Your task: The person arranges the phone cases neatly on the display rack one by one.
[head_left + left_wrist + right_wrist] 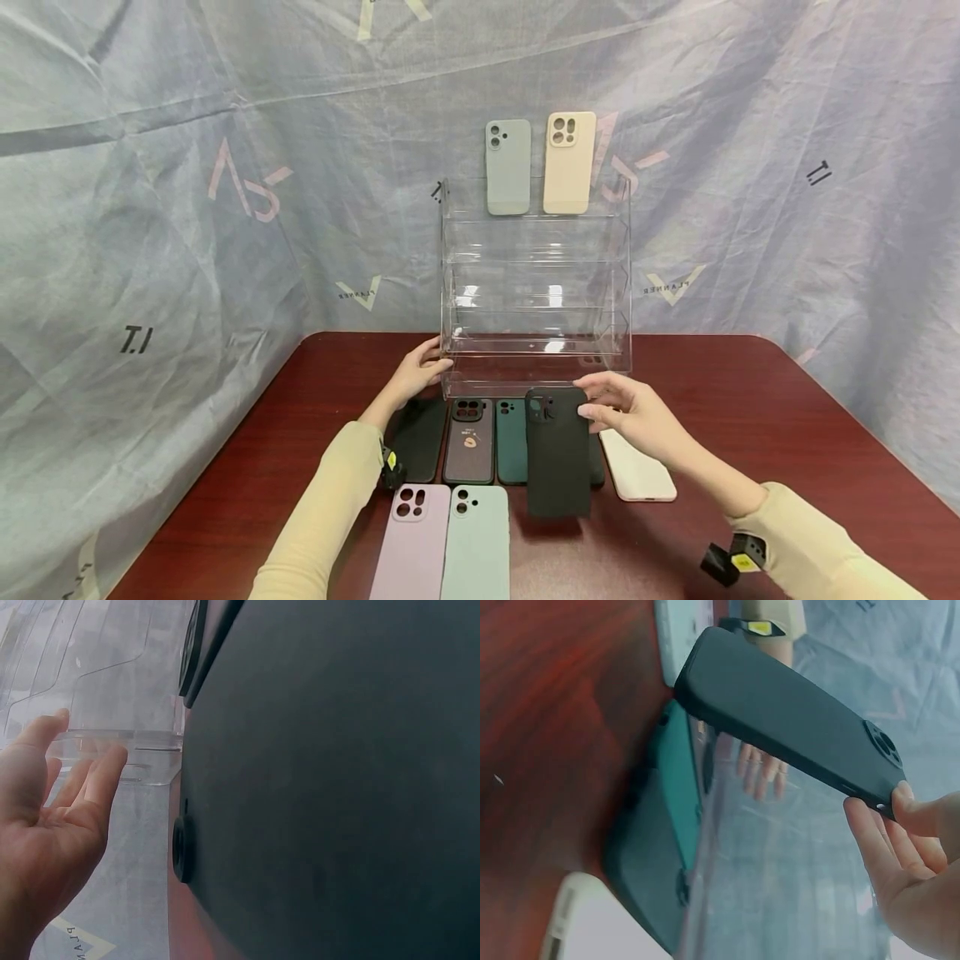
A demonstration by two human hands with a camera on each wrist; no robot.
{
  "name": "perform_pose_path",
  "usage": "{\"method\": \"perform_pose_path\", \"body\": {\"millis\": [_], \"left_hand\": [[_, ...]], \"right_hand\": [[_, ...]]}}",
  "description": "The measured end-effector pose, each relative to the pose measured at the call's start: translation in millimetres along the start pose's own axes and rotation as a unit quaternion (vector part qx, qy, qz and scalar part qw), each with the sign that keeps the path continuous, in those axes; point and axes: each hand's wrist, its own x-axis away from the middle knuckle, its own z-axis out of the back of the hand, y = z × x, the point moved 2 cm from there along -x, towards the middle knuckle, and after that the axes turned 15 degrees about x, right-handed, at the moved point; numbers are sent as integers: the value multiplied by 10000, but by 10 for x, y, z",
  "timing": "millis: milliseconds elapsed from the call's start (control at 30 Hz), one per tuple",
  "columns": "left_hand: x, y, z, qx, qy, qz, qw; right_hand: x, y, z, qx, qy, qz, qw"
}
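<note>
A black phone case (pixel 558 458) hangs upright from my right hand (pixel 630 412), pinched by thumb and fingers at its upper right corner near the camera cutout. The right wrist view shows that black case tilted, with the thumb on one face and fingertips along the edge. My left hand (pixel 416 373) rests at the lower left side of a clear tiered display rack (pixel 536 387). In the left wrist view its fingers (pixel 112 776) are fairly straight beside the rack's corner. A light blue case (pixel 508 171) and a cream case (pixel 570 167) stand on the rack's top tier.
Before the rack lie a dark case (pixel 420 442), a brown-grey case (pixel 469 454), a green case (pixel 512 442) and a white case (pixel 641 471). Nearer are a lilac case (pixel 412 546) and a pale mint case (pixel 476 546). Grey cloth (pixel 360 208) hangs behind the red-brown table (pixel 712 400).
</note>
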Motion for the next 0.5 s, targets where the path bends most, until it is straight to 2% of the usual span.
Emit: {"method": "perform_pose_path", "body": {"millis": [300,500], "left_hand": [[9,3,7,-46,43,97,9999],[-10,-9,11,-87,32,44,9999]], "right_hand": [[-149,-72,312,291,384,-141,9987],[-225,-77,477,418,661,-4,9969]]}}
